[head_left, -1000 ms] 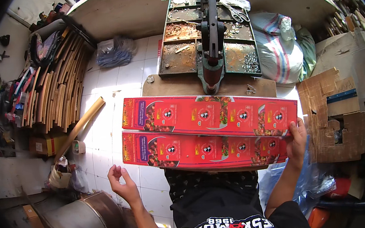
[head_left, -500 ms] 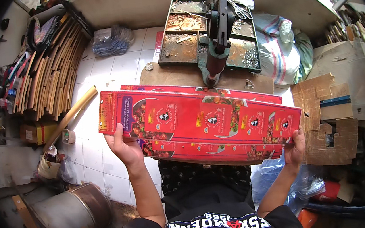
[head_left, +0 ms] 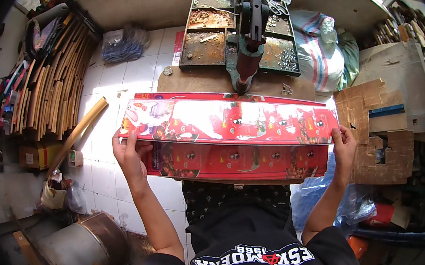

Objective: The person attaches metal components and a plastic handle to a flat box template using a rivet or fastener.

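Note:
Between my two hands a long red printed sheet (head_left: 206, 120), glossy and carrying food pictures, is held lengthwise with strong glare across it. My left hand (head_left: 133, 159) grips its near left corner, the thumb on top. At the right end, my right hand (head_left: 344, 142) pinches the corner between thumb and fingers. Similar red sheets (head_left: 210, 161) lie below it on a brown board (head_left: 194, 82), showing along the near side and as a strip at the far side. Just beyond them stands a lever hand press (head_left: 248, 56), its lower end near the far sheet edge.
Divided metal trays (head_left: 206, 48) with small metal bits flank the press, scissors (head_left: 276, 6) at their right. Striped sacks (head_left: 315, 54) and cut cardboard (head_left: 396, 154) are on the right. Stacked boards (head_left: 57, 86), a leaning tube (head_left: 85, 127) and a metal drum (head_left: 84, 247) are on the left.
The held sheet has tilted and shifted slightly away from me, now catching bright glare. More of the sheets below shows at the near side. Both hands still grip its ends.

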Available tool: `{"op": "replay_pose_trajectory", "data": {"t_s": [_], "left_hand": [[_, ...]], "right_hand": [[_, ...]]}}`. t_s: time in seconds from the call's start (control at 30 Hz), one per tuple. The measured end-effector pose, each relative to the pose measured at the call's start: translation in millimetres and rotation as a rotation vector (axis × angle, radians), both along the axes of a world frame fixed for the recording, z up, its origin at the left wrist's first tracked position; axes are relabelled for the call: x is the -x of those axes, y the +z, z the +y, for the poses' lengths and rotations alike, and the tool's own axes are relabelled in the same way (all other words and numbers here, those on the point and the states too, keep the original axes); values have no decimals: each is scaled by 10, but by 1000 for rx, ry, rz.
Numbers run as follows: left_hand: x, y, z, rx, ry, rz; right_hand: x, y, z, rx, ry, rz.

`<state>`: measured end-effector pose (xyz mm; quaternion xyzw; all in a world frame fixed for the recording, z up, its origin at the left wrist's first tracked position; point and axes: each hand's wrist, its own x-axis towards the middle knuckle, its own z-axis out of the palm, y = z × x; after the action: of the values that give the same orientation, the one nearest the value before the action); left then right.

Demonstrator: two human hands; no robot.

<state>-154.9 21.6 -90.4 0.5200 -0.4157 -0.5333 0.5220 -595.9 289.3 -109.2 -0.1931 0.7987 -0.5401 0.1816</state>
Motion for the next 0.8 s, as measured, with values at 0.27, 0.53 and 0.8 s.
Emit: {"op": "replay_pose_trajectory", "data": {"t_s": [0.27, 0.53, 0.8], "left_hand": [[-32, -146, -195, 120, 2, -868], [123, -181, -85, 246, 118, -1385], [778, -115, 270, 603, -264, -871]], "right_hand": [[88, -66, -113, -290, -75, 274], [41, -253, -123, -508, -31, 992], [-989, 1725, 44, 1187, 441, 961]]}}
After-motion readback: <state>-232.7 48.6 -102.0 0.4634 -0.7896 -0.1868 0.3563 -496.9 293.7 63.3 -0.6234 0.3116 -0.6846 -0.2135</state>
